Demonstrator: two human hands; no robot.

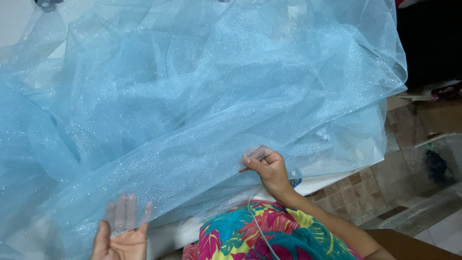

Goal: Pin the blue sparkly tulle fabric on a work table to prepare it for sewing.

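Note:
A large sheet of sheer light-blue glitter tulle (192,96) billows across nearly the whole view. My right hand (267,168) pinches the lower edge of the fabric between thumb and fingers, near the middle. My left hand (120,236) is at the bottom left, palm up, with its fingers spread under the fabric's edge and showing through it. What lies beneath the tulle is mostly hidden.
A white table edge (317,183) shows under the fabric. My lap in a bright floral garment (260,236) is at the bottom, with a thin white cord (257,226) over it. Brown tiled floor (365,192) and a dark area (433,43) lie to the right.

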